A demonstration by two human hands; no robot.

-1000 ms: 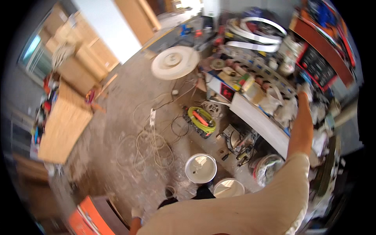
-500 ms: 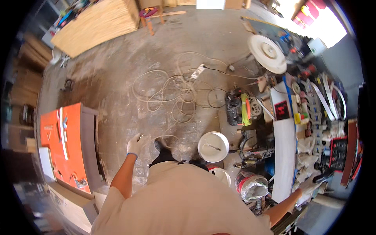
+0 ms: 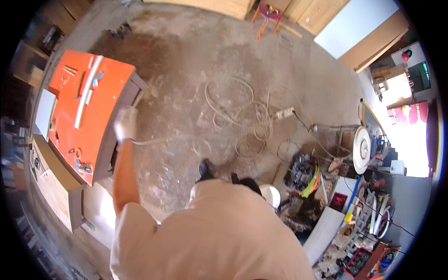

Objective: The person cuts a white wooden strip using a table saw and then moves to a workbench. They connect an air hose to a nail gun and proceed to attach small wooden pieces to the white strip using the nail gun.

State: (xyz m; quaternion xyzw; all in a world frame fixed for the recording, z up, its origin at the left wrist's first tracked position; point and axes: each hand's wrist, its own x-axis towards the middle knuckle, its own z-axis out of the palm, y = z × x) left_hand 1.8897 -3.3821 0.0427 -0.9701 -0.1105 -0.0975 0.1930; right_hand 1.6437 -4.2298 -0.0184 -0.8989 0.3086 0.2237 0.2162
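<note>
Orange worktop (image 3: 96,120), nr L hand (image 3: 125,123); stained flr (image 3: 170,100)

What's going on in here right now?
A person in a beige shirt has their gloved left hand beside an orange-topped cabinet; it's too blurred to tell whether it holds anything. Their right hand is out of view. A long white strip lies on the cabinet, and a pale cord lies looped on the floor near a power strip.

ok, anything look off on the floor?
Yes: cable sprawls in loose loops over the floor beside a power strip, not coiled away. A darker patch beyond the orange cabinet may be stain or damp.
</note>
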